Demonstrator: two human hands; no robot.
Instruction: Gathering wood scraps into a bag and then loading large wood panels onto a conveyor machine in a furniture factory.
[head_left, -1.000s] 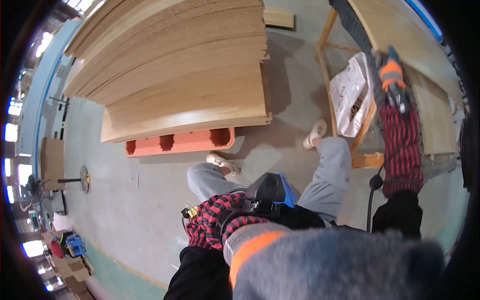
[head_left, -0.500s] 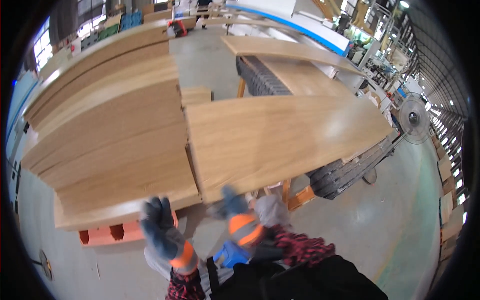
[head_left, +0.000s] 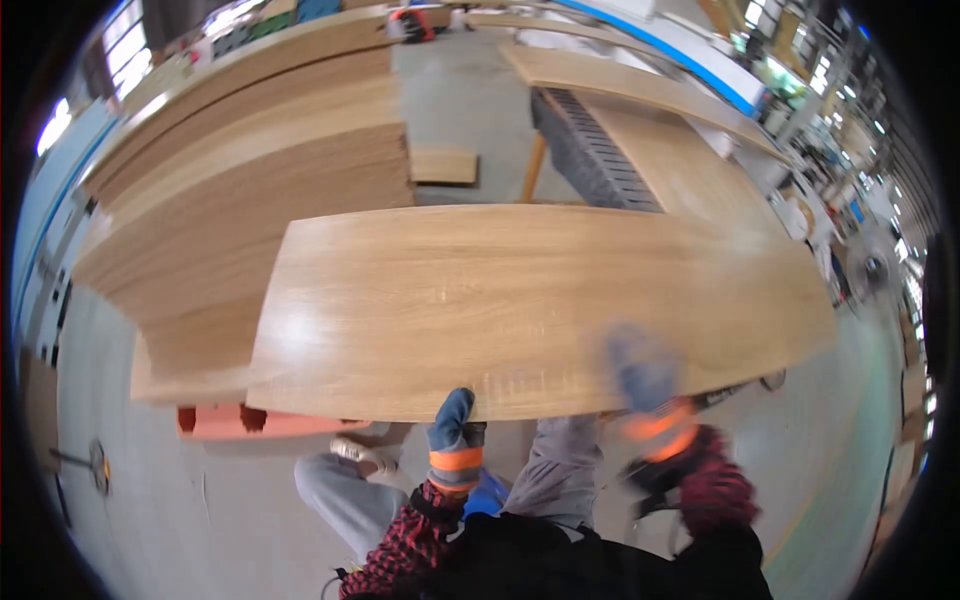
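Note:
A large wood-grain panel (head_left: 450, 300) lies across the space before me, its left end reaching over part of the stack of panels at the left. Gloved in grey-blue with an orange cuff, my left hand (head_left: 456, 435) grips the panel's near edge. Its thumb is on top and the fingers go out of sight underneath. My right hand (head_left: 648, 385), in a matching glove, is over the panel's near right part. Motion smears its fingers, and I cannot tell whether it touches the surface.
A tall stack of wood panels (head_left: 250, 220) stands at the left on an orange-red pallet (head_left: 290, 424). Behind the panel is a stand with a dark slatted strip (head_left: 600, 150), bearing more boards. A standing fan (head_left: 872, 268) is at the right. My legs are under the near edge.
The panel has shifted left and nearer, now overlapping the stack. My left hand has moved right, from beside the stack onto the panel's edge. My right hand has swung right over the panel.

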